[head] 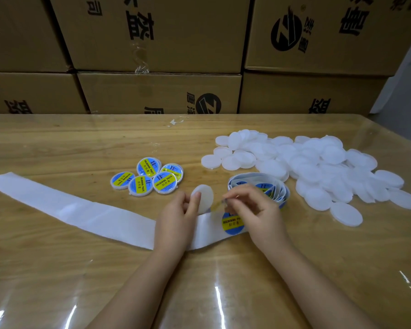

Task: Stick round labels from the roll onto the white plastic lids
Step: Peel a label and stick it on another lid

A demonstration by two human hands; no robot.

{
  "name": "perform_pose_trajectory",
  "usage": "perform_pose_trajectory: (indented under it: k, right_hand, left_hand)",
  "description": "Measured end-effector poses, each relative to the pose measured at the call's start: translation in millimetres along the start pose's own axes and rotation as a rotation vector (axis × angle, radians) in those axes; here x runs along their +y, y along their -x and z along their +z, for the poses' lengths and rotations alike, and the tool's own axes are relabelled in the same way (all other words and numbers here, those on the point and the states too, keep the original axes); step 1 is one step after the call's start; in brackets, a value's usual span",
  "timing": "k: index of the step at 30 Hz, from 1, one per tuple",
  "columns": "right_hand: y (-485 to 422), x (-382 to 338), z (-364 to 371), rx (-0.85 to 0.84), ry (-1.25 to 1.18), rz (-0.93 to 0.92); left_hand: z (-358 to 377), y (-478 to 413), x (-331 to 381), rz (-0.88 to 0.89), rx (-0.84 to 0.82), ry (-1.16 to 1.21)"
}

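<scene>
Now: left grip (178, 210) clasps white lid (205, 198), tilted; right grip (254, 207) pinches label (231, 223) edge, blurred.

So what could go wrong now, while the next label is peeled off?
1. The label, pinched by the right hand, may curl, stick to itself or crease.
2. The left hand holds the lid tilted at its edge, so the label could land off-centre.

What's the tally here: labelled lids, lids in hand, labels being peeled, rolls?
Labelled lids: 5
Blank lid pinched by left hand: 1
Round label pinched by right hand: 1
Label roll: 1
Total: 8
Heaped blank lids: too many to count.
</scene>
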State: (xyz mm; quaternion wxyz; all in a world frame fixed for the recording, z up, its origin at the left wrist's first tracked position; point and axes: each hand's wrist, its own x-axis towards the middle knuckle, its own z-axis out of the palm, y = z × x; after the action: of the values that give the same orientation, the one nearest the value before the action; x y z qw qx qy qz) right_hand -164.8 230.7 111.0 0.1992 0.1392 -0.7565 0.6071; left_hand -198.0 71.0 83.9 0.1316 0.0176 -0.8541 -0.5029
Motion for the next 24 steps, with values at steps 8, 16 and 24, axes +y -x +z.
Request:
perform_pose_trajectory:
  k: [8, 16, 24]
  right_hand:
    - [-1, -6, -2, 0.185, -0.132, 0.13]
    - [-3, -9, -3, 0.251, -0.092, 0.165]
    - [-4, -8, -3, 0.255, -0.025, 0.176]
  left_hand:
    - [-4, 0, 11, 0.092, -0.063, 0.306]
    - [-8, 1, 16, -0.021, -0.351, 0.692]
    - [-7, 2, 18, -0.03, -0.452, 0.765]
